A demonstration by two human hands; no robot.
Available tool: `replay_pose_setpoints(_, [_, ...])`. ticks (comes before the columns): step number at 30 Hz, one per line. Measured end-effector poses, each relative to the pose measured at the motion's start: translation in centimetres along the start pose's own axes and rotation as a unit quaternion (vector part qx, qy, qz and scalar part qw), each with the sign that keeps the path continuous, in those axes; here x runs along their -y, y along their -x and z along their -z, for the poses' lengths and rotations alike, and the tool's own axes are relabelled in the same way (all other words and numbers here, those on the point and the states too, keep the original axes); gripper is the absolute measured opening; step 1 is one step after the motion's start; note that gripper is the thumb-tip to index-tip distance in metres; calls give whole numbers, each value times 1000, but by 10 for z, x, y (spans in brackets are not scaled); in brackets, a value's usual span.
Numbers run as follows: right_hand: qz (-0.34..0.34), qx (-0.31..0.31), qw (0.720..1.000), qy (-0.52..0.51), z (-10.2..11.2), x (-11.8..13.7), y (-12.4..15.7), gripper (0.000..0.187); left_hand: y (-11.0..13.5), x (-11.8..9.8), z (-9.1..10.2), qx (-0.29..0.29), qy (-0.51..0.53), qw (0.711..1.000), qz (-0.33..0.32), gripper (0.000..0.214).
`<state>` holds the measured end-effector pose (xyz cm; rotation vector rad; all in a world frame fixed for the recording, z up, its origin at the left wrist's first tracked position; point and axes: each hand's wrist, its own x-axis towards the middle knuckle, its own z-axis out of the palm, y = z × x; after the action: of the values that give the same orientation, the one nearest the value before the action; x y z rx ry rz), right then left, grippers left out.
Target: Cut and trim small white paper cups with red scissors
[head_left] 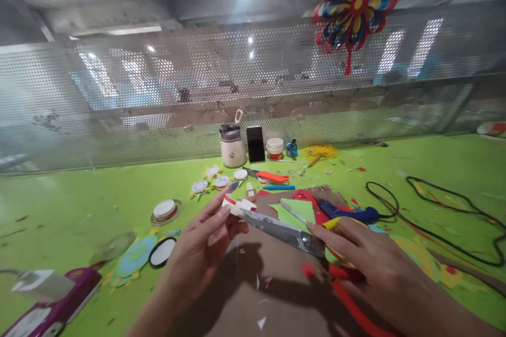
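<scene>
My left hand (211,234) pinches a small white piece with red edges (239,204), seemingly paper, between thumb and fingers. In my right hand (371,263) is a pair of scissors (284,229) with red and yellow handles, its blades spread apart. The lower blade's tip meets the white piece, while the upper blade points past a light green sheet (294,210). Below both hands lies a brown board (272,295) with small paper scraps on it.
A blue glue gun (350,211) with a black cord sits to the right. Behind stand a white bottle (233,148), a phone (255,145) and a white tub (274,148). An orange cutter (273,177) and a blue pen (279,187) lie mid-table. At left is a purple power strip (71,300).
</scene>
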<state>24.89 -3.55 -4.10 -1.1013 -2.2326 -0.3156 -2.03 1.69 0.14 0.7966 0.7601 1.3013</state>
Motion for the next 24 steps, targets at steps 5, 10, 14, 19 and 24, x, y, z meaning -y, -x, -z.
replay_pose_setpoints(5, [4, -3, 1000, 12, 4, 0, -3, 45, -2, 1, 6, 11, -35, 999, 28, 41])
replay_pose_setpoints(10, [-10, 20, 1000, 13, 7, -1, -2, 51, -3, -1, 8, 14, -86, 995, 53, 45])
replay_pose_setpoints(14, [-8, 24, 999, 24, 11, 2, -2, 49, -4, 0, 9, 42, -87, 993, 64, 38])
replay_pose_setpoints(19, [7, 8, 999, 45, 15, 8, -7, 45, -2, 1, 8, 51, -61, 994, 76, 26])
replay_pose_setpoints(24, [14, -5, 999, 52, 15, 11, -9, 45, -1, 1, 5, 65, -47, 994, 74, 24])
